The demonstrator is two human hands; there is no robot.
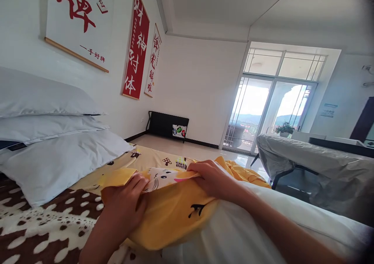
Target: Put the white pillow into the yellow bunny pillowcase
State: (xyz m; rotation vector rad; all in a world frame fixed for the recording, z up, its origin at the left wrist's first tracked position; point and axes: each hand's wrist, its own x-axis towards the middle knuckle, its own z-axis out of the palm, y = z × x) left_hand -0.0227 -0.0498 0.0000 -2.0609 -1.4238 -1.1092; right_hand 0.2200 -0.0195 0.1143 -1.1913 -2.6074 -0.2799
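Observation:
A yellow bedding cover (172, 213) with a cartoon cat print spans the space between my hands. My left hand (125, 201) grips its edge on the left, fingers curled over the fabric. On the right, my right hand (209, 176) pinches the upper edge, the arm reaching across from the lower right. White bedding (236, 233) lies against the cover's lower right side, under my right forearm; whether it goes inside the cover is hidden. Beyond my hands, a cream printed cloth (154, 159) and bunched yellow fabric (242, 172) are spread on the bed.
White pillows (70, 155) are stacked at the left, beside a brown-and-white dotted blanket (26, 225). A plastic-covered table (306, 151) and a chair (295, 182) stand at the right. Farther back are a black folded frame (165, 124) and glass doors (251, 108).

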